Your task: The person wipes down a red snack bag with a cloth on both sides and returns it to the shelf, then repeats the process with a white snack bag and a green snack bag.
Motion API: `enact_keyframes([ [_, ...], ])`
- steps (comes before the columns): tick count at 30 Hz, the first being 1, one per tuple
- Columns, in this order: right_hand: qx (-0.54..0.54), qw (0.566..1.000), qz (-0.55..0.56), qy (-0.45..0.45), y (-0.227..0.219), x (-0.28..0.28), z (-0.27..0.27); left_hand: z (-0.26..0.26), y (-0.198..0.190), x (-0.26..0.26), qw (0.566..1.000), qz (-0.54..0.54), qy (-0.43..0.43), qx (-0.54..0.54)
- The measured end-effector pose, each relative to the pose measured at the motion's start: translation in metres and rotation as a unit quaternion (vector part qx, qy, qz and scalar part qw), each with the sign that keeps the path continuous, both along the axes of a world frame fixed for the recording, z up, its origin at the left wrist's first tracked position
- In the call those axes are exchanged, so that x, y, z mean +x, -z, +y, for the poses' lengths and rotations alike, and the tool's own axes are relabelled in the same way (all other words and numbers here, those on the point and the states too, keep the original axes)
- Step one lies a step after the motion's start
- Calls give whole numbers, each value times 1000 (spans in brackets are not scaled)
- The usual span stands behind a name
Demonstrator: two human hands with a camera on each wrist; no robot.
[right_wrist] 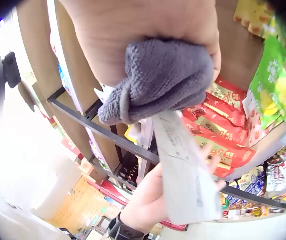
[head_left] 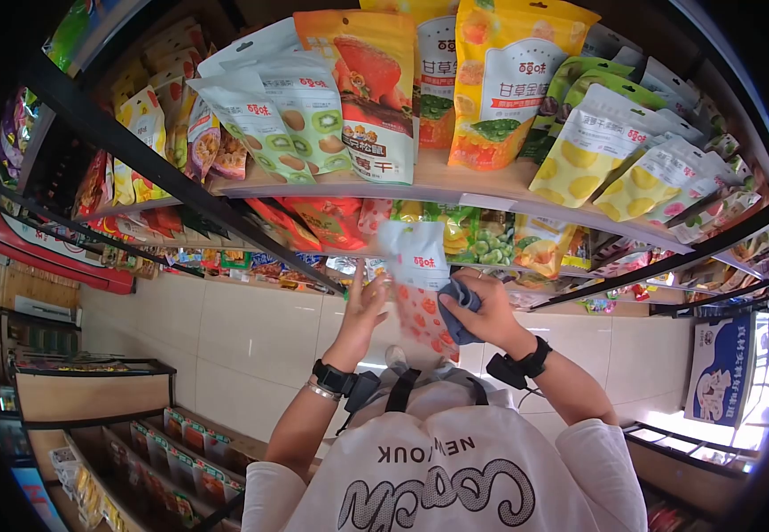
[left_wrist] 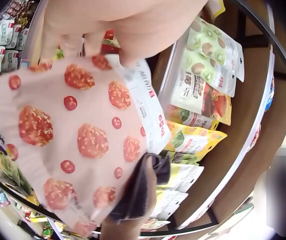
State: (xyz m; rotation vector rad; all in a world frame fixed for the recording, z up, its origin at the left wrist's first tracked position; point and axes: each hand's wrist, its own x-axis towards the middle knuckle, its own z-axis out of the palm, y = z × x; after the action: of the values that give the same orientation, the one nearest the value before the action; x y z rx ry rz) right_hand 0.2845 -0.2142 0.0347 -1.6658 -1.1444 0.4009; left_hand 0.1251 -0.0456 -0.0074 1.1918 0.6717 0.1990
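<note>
Pouch: pink (head_left: 420,309), patterned with red slices; in mid-air between the two hands, lettered end toward the shelf. Slightly blurred in the head view.
Cloth: dark grey-blue (head_left: 462,331), bunched, lying against the pouch's side; presumably folded small to sit in one hand.
Right hand (head_left: 494,310): fingers curled round the cloth, pinching it at the pouch's edge. Likely bears the pouch through or behind the cloth; rear grip hidden.
Left hand (head_left: 362,315): fingers spread, just beside the pouch's opposite side; contact cannot be told. Perhaps poised there to steady it.
Upper shelf (head_left: 433,177): kiwi packs (head_left: 309,120) and yellow packs (head_left: 584,155) stand fronts outward, probably so labels read from the aisle.
Red packs (right_wrist: 220,117): overlapping in a row below that shelf, presumably to save room.
</note>
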Motion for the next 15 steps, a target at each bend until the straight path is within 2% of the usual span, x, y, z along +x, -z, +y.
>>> enact_keyframes([
  [1,21,999,-30,2,-3,-5,3,-1,7,-1,999,-8,35,16],
  [4,55,994,-88,-45,1,-22,8,-24,2,3,974,-192,105,-59],
  [5,71,989,-108,-71,0,-29,12,-29,0,4,963,-236,124,-33],
  [7,76,977,-149,-130,8,-44,16,-26,15,-3,964,-209,117,-115],
  [8,65,967,-204,-140,7,-50,15,-24,21,-6,962,-195,115,-156],
  [9,53,953,-259,-148,3,-55,14,-24,18,-6,956,-128,73,-253],
  [10,42,936,-314,-156,-2,-56,13,-23,14,-5,955,-128,58,-263],
  [12,56,924,-363,-106,-6,-49,11,-25,3,-1,950,-125,29,-285],
  [14,73,923,-377,-30,-1,-30,10,-28,-4,4,951,-177,20,-251],
  [15,46,938,-341,33,-5,-23,9,-28,-4,5,948,-188,25,-254],
])
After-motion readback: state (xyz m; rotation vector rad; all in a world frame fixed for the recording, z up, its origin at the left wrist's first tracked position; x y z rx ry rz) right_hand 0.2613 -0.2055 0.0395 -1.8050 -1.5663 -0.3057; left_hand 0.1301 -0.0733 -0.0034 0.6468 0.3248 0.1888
